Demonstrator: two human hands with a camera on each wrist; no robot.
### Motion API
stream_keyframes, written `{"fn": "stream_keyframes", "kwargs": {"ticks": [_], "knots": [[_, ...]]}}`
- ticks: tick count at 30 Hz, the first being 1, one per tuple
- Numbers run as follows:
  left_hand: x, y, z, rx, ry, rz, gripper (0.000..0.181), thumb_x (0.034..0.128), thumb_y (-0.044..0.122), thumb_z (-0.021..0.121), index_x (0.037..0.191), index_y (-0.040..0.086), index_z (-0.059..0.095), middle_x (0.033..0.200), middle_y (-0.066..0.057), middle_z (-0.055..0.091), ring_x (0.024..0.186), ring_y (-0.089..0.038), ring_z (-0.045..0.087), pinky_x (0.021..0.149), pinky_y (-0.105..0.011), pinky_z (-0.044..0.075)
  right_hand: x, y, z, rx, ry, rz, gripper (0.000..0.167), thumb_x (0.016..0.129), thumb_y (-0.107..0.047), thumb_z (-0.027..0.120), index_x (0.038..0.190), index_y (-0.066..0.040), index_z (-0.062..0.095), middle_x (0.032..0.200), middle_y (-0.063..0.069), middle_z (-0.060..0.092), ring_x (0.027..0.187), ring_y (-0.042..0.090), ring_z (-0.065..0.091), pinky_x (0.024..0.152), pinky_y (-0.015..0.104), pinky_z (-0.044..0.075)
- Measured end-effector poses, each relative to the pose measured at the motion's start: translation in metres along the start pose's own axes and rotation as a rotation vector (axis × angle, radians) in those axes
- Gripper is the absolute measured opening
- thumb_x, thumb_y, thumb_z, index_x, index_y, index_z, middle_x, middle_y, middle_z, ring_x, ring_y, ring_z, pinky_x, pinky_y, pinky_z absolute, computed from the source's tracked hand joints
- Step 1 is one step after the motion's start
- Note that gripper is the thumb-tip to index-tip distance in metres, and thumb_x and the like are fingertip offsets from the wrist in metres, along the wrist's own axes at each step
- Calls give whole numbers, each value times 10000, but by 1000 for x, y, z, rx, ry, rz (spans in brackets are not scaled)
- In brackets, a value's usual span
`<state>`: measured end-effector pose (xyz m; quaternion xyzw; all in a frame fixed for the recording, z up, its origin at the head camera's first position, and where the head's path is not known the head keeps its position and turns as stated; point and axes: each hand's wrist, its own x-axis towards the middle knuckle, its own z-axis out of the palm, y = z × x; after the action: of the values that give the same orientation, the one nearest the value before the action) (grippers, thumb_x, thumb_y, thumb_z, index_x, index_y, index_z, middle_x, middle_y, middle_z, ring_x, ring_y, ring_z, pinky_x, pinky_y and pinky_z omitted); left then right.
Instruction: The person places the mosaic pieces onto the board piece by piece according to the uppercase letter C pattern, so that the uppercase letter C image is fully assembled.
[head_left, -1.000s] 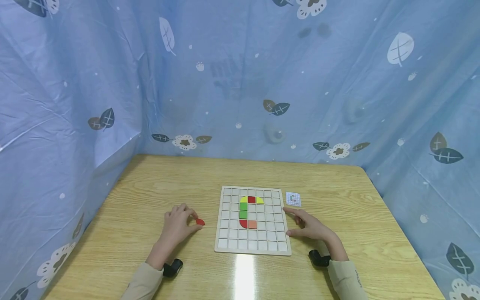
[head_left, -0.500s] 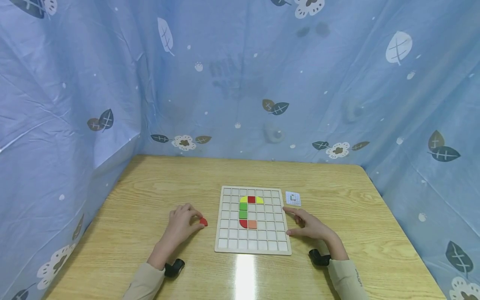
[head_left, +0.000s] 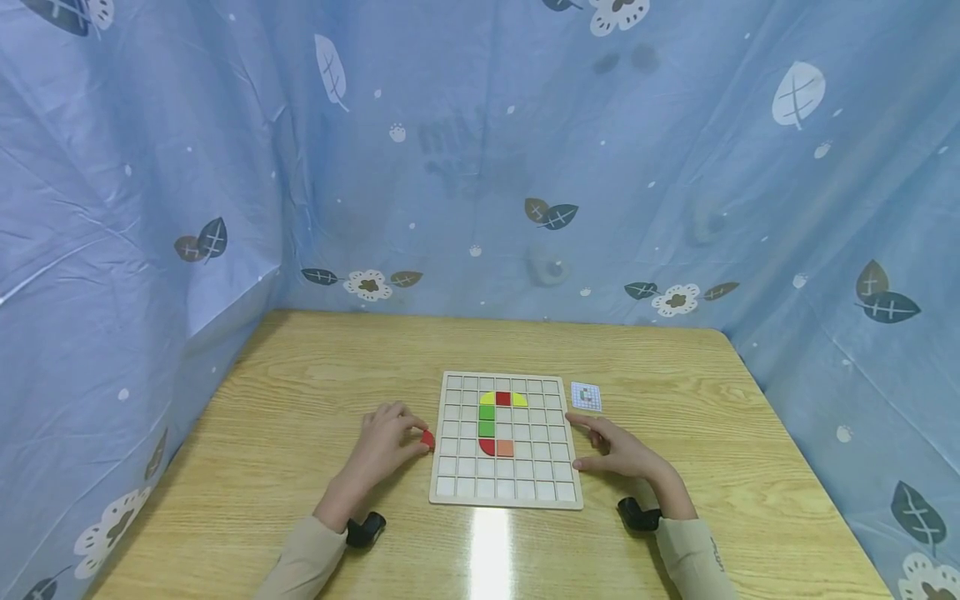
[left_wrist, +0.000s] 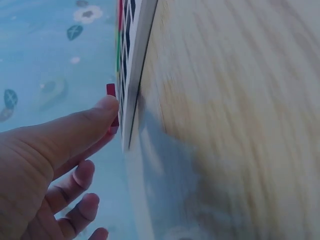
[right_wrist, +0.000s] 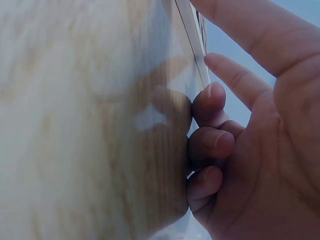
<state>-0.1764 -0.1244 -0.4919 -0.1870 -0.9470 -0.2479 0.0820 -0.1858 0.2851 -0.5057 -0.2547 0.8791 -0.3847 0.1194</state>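
Observation:
A red rounded tile [head_left: 427, 439] is pinched between the thumb and forefinger of my left hand [head_left: 384, 446], just off the left edge of the white grid board [head_left: 506, 503]. In the left wrist view the same red tile [left_wrist: 111, 90] shows edge-on in front of the board's side [left_wrist: 135, 75]. On the grid lie yellow curved tiles [head_left: 520, 401], a dark red square tile [head_left: 503, 399], green square tiles [head_left: 487, 421], a red curved tile [head_left: 487, 447] and a salmon square tile [head_left: 505, 449]. My right hand [head_left: 618, 450] touches the board's right edge with forefinger and thumb; its other fingers are bent.
A small card with a printed grid pattern [head_left: 586, 397] lies at the board's upper right. All of this sits on a wooden table [head_left: 337, 358], with a blue patterned curtain [head_left: 465, 167] around its back and sides.
My left hand has carried the red rounded tile to the right, up to the board's left edge. The right hand, the board and the tiles on it stay in place.

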Motion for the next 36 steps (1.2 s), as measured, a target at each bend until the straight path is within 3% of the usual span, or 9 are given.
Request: {"fn": "stream_keyframes", "kwargs": {"ticks": [11,26,36], "knots": [[9,17,15,-8,-41,66,273,708,335,784,926,185,719,876,59,530,876,-152,434,807,-421,320,-1,-1,-2,-4,-4,-48,725,803,-255,721,1396,-17,379,794,92,401,663,105,333,565,239,303],[26,45,31,-23,-111,184,228,740,326,764,937,217,732,866,46,525,844,-128,417,852,-457,332,-1,-2,-4,0,-21,-34,744,803,-257,720,1415,-40,355,801,106,404,656,137,335,571,244,302],[36,59,43,-21,-160,215,237,743,370,752,952,260,728,876,90,520,822,-96,389,846,-405,308,-2,-2,-3,-2,-16,-50,735,805,-248,719,1407,-24,362,795,101,399,660,155,336,569,246,298]]}}
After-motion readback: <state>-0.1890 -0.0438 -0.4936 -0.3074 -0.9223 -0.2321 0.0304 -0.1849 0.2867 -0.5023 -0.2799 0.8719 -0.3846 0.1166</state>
